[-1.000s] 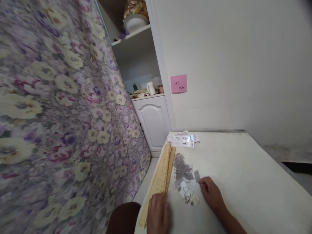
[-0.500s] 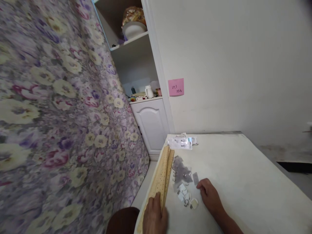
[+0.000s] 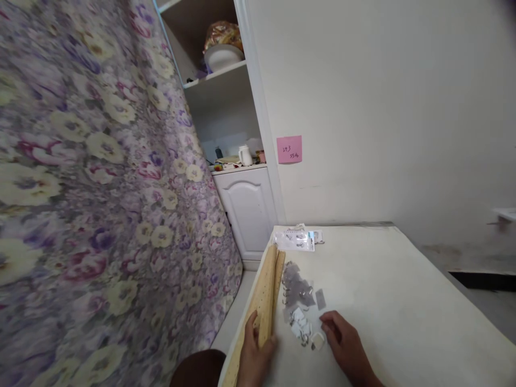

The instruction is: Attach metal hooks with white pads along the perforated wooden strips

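Note:
My left hand (image 3: 255,352) has thumb and fingers on either side of a long pale-yellow strip (image 3: 266,312) dotted with small dark holes. It is one of several strips lying along the table's left edge. My right hand (image 3: 345,344) rests on the table with its fingers curled together; whatever its fingertips hold, if anything, is hidden. Just beyond them lies a small grey clear plate (image 3: 320,299). Between my hands are a pile of clear hook pieces (image 3: 297,287), a cluster of white hook pieces (image 3: 299,323) and a cream square piece with a metal hook (image 3: 317,341).
A clear plastic package (image 3: 293,241) lies at the far left corner of the white table (image 3: 403,301). A flowered curtain (image 3: 100,188) hangs on the left, beside a white cabinet (image 3: 250,209). A pink note (image 3: 289,149) is stuck on the wall.
My left hand's fingers have moved apart around the strip, with the thumb now on its right side. My right hand has drawn slightly nearer, away from the grey plate. The view has shifted slightly.

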A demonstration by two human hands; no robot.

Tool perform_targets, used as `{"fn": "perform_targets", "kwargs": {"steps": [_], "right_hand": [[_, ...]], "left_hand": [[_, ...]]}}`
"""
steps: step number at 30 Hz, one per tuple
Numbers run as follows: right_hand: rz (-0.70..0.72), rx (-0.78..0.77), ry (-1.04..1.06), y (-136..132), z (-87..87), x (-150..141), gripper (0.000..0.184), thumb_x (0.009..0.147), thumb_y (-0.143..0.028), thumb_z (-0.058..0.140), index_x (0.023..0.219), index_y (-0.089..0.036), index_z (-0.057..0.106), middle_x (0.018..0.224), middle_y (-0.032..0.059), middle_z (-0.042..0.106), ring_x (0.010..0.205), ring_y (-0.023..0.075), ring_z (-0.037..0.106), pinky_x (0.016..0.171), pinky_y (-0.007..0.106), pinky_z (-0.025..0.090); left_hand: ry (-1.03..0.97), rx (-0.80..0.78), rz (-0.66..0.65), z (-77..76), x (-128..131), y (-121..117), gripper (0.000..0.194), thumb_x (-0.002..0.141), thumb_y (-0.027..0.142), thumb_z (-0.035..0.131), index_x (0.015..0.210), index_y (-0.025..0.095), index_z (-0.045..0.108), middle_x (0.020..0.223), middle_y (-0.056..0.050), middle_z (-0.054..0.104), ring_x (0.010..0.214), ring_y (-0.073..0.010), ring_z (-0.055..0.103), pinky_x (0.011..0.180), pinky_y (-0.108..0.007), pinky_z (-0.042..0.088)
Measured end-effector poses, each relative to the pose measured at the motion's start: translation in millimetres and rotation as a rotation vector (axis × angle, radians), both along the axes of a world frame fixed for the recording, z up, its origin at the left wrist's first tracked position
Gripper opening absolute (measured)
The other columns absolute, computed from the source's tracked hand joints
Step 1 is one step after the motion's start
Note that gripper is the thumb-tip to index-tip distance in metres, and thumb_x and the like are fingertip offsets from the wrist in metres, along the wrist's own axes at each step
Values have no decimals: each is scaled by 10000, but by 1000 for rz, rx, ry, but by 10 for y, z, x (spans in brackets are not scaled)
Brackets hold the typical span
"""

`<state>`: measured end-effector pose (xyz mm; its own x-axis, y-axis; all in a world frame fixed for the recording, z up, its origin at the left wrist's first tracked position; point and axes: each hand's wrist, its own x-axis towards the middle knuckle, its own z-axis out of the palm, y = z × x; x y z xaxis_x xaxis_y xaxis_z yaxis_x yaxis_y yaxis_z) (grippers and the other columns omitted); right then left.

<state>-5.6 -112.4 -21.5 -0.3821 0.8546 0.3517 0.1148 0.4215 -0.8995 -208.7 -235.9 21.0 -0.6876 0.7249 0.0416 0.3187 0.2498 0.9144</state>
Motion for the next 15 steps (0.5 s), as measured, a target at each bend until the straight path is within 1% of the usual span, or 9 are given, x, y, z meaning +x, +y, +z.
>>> {"fn": "perform_targets", "kwargs": {"steps": [2, 3, 5, 6, 8, 9, 11, 13, 15], "right_hand": [[45, -10, 8, -84, -13, 1, 175, 841, -328, 502, 871, -195, 612, 747, 27, 661, 668, 176, 615, 627, 254, 487], [58, -16, 6, -115, -22, 2, 178, 846, -332, 498, 864, -195, 609, 725, 20, 650, 647, 170, 604, 609, 248, 479], [73, -26, -7, -155, -35, 5, 188, 854, -343, 487, 842, -194, 600, 679, 6, 620, 598, 157, 570, 570, 239, 456], [76, -29, -13, -165, -36, 8, 194, 857, -349, 483, 831, -193, 596, 667, 1, 608, 587, 153, 557, 561, 236, 446], [76, -30, -15, -177, -28, 14, 206, 861, -358, 480, 814, -190, 590, 669, 2, 604, 596, 151, 551, 570, 234, 439], [77, -30, -12, -181, -20, 17, 211, 861, -362, 481, 809, -189, 590, 670, 3, 605, 601, 151, 550, 575, 233, 437], [82, -36, -3, -191, -6, 22, 228, 862, -379, 483, 798, -188, 591, 662, 4, 606, 597, 149, 546, 570, 232, 431], [96, -61, 5, -210, -3, 20, 251, 859, -404, 485, 788, -188, 592, 646, 2, 601, 582, 145, 539, 554, 231, 425], [122, -114, 16, -243, -13, 8, 274, 843, -438, 498, 788, -187, 594, 619, -1, 594, 554, 143, 530, 529, 232, 419]], "left_hand": [[-191, 66, -6, 28, 84, 14, 653, 760, 428, 606, 1339, 203, 403, 1012, -74, 647, 865, -213, 653, 711, -291, 501], [-300, 100, 1, 46, 128, 21, 637, 771, 442, 607, 1334, 217, 410, 960, -50, 652, 754, -178, 652, 640, -260, 493], [-541, 176, 7, 94, 208, 38, 561, 780, 415, 631, 1276, 220, 456, 854, -5, 637, 569, -107, 589, 524, -208, 448], [-659, 222, 2, 122, 242, 47, 493, 774, 376, 656, 1210, 210, 497, 810, 12, 624, 524, -82, 554, 496, -189, 430], [-853, 308, -32, 177, 296, 61, 346, 736, 275, 718, 1032, 188, 560, 745, 28, 605, 508, -57, 529, 499, -162, 432], [-921, 336, -56, 196, 321, 64, 307, 712, 236, 744, 959, 181, 570, 730, 27, 606, 519, -55, 537, 514, -157, 445], [-1007, 356, -94, 198, 375, 58, 313, 667, 200, 789, 898, 181, 578, 745, 15, 627, 555, -66, 574, 551, -165, 478], [-1049, 360, -121, 132, 451, 48, 376, 626, 207, 825, 914, 193, 585, 796, 4, 650, 589, -81, 609, 593, -188, 505], [-1046, 364, -155, 4, 554, 44, 429, 575, 234, 860, 905, 194, 589, 797, 4, 657, 606, -91, 627, 624, -201, 510]]}}
